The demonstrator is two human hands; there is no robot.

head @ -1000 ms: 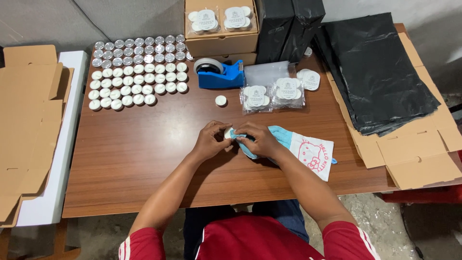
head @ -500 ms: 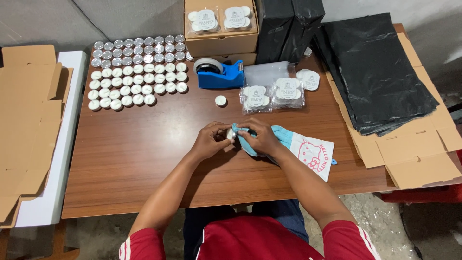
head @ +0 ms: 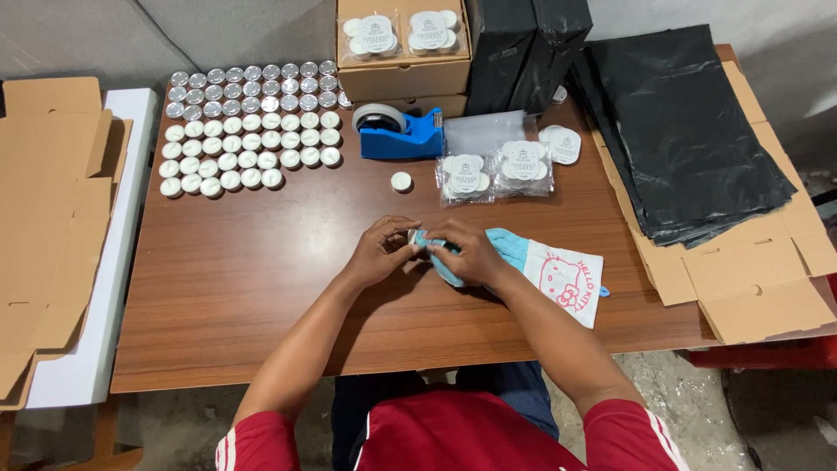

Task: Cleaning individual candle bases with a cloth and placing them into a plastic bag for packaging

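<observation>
Hands meet mid-tabletop [head: 227, 288]: left hand [head: 377, 253] pinches a small round silvery tin [head: 413, 236], fingers closed on its rim. Right hand [head: 466, 253] presses a light-blue cloth [head: 523, 257] against the tin, fingers curled around the fabric.

Two hands [head: 384, 253], one cloth [head: 558, 275] (blue-white).

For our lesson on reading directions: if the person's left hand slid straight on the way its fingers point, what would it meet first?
The left hand points rightward, so it would first meet the right hand and the blue cloth it holds; they look nearly touching already.
</observation>
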